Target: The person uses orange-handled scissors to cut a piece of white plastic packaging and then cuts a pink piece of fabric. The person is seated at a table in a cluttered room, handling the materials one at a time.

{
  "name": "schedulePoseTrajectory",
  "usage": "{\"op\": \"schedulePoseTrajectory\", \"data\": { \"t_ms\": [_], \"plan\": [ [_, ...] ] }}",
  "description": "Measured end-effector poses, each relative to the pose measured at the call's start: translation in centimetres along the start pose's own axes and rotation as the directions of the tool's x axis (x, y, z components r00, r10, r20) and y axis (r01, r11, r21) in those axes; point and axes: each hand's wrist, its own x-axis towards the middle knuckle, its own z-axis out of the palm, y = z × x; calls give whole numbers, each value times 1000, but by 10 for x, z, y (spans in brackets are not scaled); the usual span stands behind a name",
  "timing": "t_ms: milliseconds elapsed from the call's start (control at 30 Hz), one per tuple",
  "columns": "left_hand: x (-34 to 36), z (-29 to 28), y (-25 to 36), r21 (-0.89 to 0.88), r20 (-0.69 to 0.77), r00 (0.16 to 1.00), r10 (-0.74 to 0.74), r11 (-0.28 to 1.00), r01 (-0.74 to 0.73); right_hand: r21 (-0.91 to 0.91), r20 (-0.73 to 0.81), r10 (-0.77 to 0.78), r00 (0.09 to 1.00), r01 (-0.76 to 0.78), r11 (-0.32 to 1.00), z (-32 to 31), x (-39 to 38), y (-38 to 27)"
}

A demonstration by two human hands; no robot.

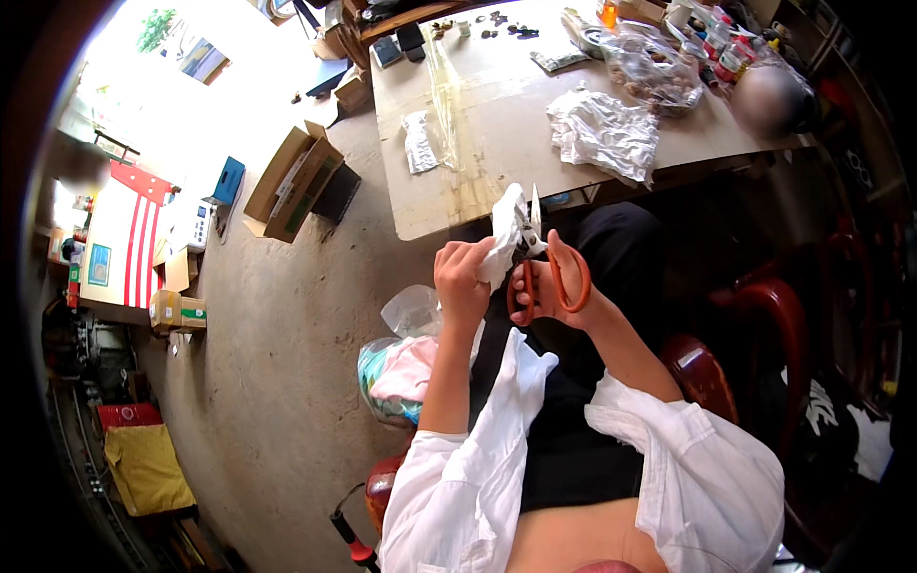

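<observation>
My left hand is closed on a white cloth, which is bunched up and rises above the fingers. My right hand grips a pair of scissors with orange-red loop handles. One blade points up beside the cloth; the cloth partly hides the other, so I cannot tell whether fabric lies between them. Both hands are above my lap, just short of the table. Below them, white fabric hangs over my dark clothing; whether it belongs to my shirt is unclear.
On the table lie a crumpled white cloth, a small white piece and a clear bag of brown things. A plastic bag with pink and teal fabric sits left of me. An open cardboard box stands on the floor.
</observation>
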Motion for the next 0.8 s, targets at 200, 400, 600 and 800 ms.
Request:
{"op": "schedulePoseTrajectory", "data": {
  "t_ms": [200,400,600,800],
  "plan": [
    [-8,-1,9,-47,31,998,47,998,-45,59,-18,-50,999,51,997,-12,14,-9],
    [-23,-3,6,-120,59,998,-32,992,39,130,-78,-121,990,131,983,-6,19,-15],
    [-15,-4,32,-188,91,995,27,982,-10,-135,-72,-257,964,245,960,-2,25,-15],
    [-30,11,19,-198,8,992,-129,972,128,95,-219,-186,958,210,973,-17,38,-19]
  ]
}}
